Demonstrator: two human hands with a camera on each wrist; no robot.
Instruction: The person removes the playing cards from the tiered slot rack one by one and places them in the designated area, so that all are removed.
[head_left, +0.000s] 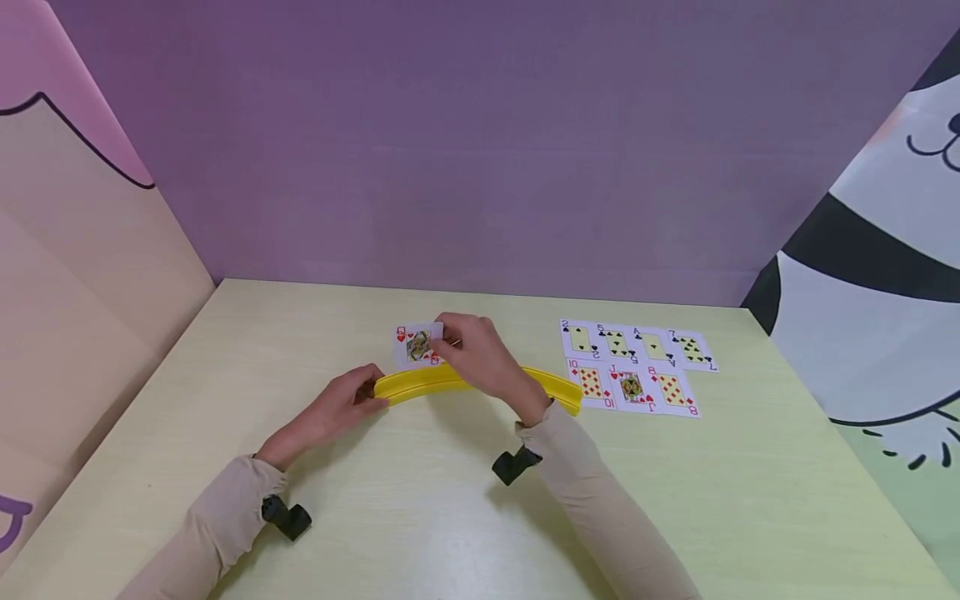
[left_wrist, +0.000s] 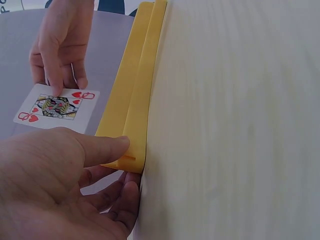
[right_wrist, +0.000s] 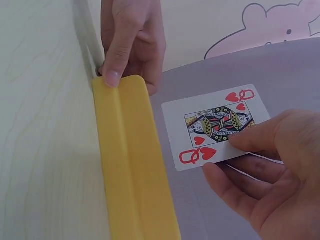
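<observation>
My left hand [head_left: 341,408] pinches the left end of a long, curved yellow card holder [head_left: 420,383], thumb on its near face and fingers behind, as the left wrist view shows. Between the thumb and fingers of my right hand [head_left: 483,354] is a queen of hearts playing card [right_wrist: 220,125], its face toward me. In the head view the card appears just beyond the holder, near its left half. The right forearm crosses over the holder's right part and hides some of it. No cards show along the holder's visible length.
Face-up playing cards lie in two rows at the right of the light wooden table [head_left: 420,517]. The back row holds several black cards, including the two [head_left: 580,338]; the front row has the ten [head_left: 592,383], jack [head_left: 632,387] and eight [head_left: 671,390]. A purple wall [head_left: 480,150] stands behind.
</observation>
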